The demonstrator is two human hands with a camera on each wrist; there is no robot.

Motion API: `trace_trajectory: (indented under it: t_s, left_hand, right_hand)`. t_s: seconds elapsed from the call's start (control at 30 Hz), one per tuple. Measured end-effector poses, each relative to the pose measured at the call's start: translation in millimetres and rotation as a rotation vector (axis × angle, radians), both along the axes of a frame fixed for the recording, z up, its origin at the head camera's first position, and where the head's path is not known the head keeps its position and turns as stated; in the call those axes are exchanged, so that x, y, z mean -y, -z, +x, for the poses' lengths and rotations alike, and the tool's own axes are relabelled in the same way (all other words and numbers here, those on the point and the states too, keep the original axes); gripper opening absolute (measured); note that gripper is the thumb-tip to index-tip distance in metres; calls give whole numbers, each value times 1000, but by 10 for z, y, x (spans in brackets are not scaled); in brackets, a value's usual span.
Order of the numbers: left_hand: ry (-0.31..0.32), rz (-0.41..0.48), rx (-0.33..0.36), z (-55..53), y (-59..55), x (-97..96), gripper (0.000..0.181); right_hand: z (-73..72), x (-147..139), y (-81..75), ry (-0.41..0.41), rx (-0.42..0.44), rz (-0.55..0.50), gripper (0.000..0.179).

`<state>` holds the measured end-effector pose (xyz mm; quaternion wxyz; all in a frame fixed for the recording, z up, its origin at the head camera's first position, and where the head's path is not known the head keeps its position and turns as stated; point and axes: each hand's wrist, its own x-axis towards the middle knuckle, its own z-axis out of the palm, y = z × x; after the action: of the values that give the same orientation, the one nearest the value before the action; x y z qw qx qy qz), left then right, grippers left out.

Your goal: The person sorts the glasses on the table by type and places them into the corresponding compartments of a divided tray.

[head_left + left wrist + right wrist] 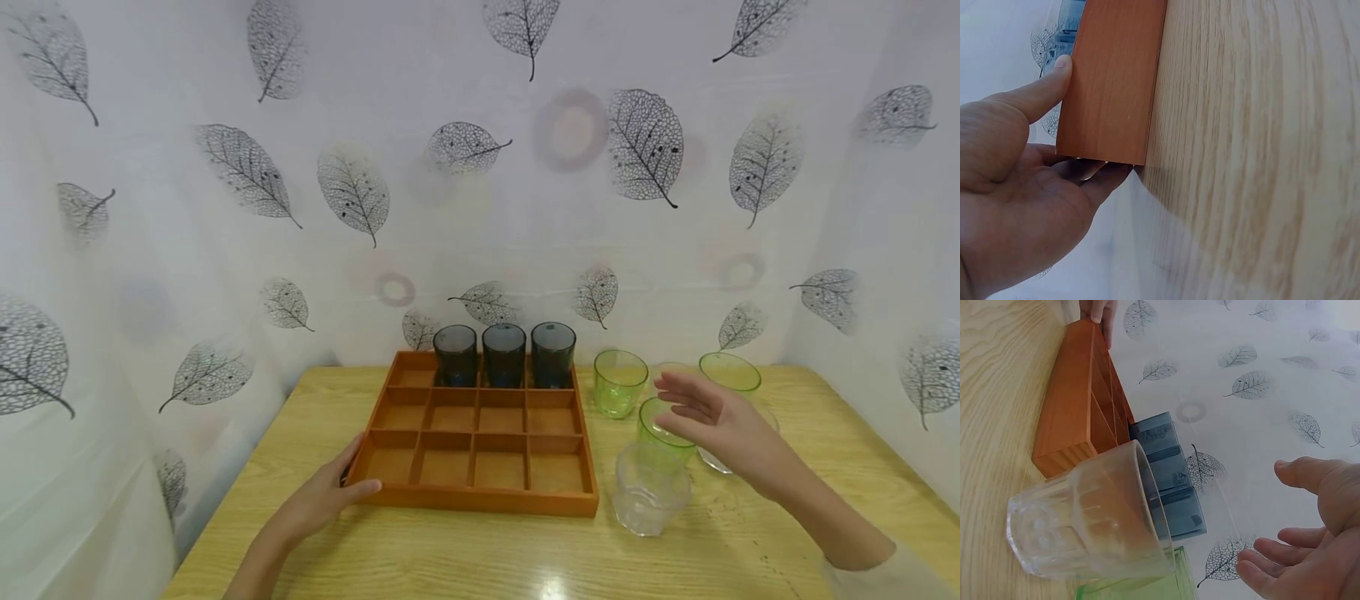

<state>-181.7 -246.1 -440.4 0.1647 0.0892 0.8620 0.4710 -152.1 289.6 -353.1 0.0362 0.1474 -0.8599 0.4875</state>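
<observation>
My left hand (318, 500) holds the front left corner of a brown wooden divided tray (480, 498). In the left wrist view, the thumb (1063, 69) presses the tray's upper edge and other fingers bend around its end. Three dark blue-grey glasses (504, 358) stand side by side in the tray's back row, right of an empty compartment. My right hand (723, 429), fingers loosely bent and holding nothing, hovers over glasses to the right. Under and beside it are a green glass (660, 429) and a clear faceted glass (1085, 519); the hand partly hides others.
A second green glass (618, 385) stands close to the tray's right side, and a third green glass (731, 371) is behind the right hand. Another clear glass (716, 462) shows partly below that hand. A leaf-patterned curtain (465, 208) surrounds the wooden table (420, 558).
</observation>
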Motion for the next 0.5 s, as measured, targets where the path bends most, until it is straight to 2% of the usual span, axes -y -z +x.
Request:
trace_trajectory:
  t_s: [0.27,0.5]
  left_hand:
    - [3,-2,-4,2,3,-5,91]
    - [-4,-2,3,-5,11,-2,92]
  right_hand:
    - [185,-87,105,26,-73,16,55]
    - [326,-150,241,87,-104,62,58]
